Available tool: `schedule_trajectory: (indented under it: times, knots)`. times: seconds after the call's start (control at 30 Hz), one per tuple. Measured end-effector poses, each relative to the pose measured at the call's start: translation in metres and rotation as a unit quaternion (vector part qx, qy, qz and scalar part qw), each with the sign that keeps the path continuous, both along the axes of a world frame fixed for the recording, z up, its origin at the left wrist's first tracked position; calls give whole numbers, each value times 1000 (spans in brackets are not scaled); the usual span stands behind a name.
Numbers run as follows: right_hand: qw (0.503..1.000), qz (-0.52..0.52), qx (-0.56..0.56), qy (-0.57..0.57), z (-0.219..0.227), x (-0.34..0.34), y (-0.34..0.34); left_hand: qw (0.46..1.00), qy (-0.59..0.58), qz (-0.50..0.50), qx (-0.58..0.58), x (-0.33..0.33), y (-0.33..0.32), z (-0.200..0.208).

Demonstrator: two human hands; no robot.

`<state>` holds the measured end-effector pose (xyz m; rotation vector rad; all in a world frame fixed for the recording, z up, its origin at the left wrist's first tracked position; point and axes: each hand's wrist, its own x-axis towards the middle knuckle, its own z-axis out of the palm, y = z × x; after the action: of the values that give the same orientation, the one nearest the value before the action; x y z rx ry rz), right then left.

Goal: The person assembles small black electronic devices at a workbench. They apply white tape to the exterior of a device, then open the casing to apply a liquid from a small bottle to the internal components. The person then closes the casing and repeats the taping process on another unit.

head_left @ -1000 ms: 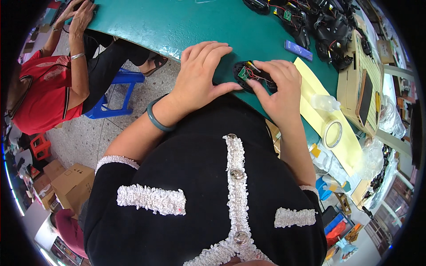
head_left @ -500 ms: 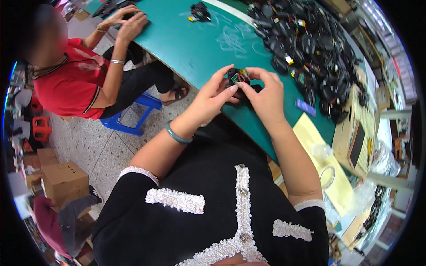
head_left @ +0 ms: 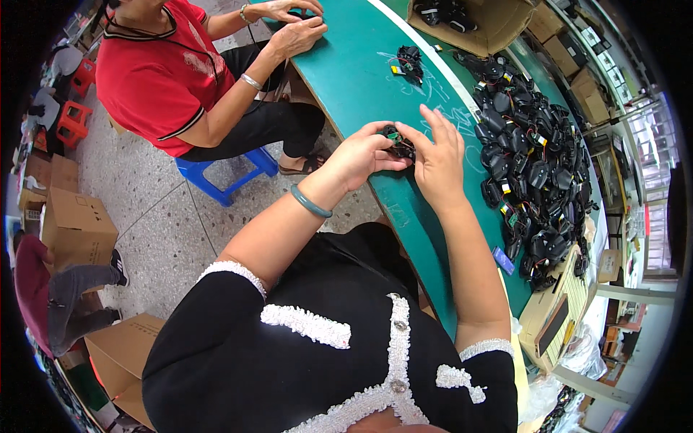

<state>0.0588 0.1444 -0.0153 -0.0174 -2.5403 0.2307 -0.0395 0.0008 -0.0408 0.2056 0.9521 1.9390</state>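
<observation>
My left hand (head_left: 363, 155) holds a small black plastic housing (head_left: 401, 144) with a green circuit board showing in its open side. Fingers and thumb close around its left side, just above the near edge of the green table (head_left: 393, 206). My right hand (head_left: 442, 162) is at the housing's right side. One of its digits reaches to the top of the part, while the other fingers stretch upward, apart from it. How firmly the right hand touches the housing is hard to make out.
A heap of black housings with wires (head_left: 538, 169) covers the table's right side. A similar part (head_left: 408, 63) lies farther off, near a cardboard box (head_left: 498, 32). A small blue-purple box (head_left: 503, 260) sits below the heap. A person in a red shirt (head_left: 155, 79) works at left on a blue stool (head_left: 216, 180).
The view has shifted, so table and co-worker appear farther right and lower. My right fingers have gone from pinching the housing to stretching upward; the left hand keeps its hold.
</observation>
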Motion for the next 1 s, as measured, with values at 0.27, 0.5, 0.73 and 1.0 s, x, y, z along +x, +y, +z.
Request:
schedule_trajectory:
  times: [0.27, 0.5, 0.73, 1.0]
  knots:
    - [1000, -11, 2, -12, -8, 1, 1, 1000, -4, 12, -2, 2, 4, -5]
    - [1000, -20, -4, -14, -10, 0, 0, 1000, -4, 10, -14, 2, 4, 0]
    - [999, -22, -45, -9, -10, 2, 3, 1000, -2, 4, -13, 2, 4, 0]
    - [1000, 1, 21, 15, -6, -4, 5, 1000, -3, -8, -12, 0, 2, -5]
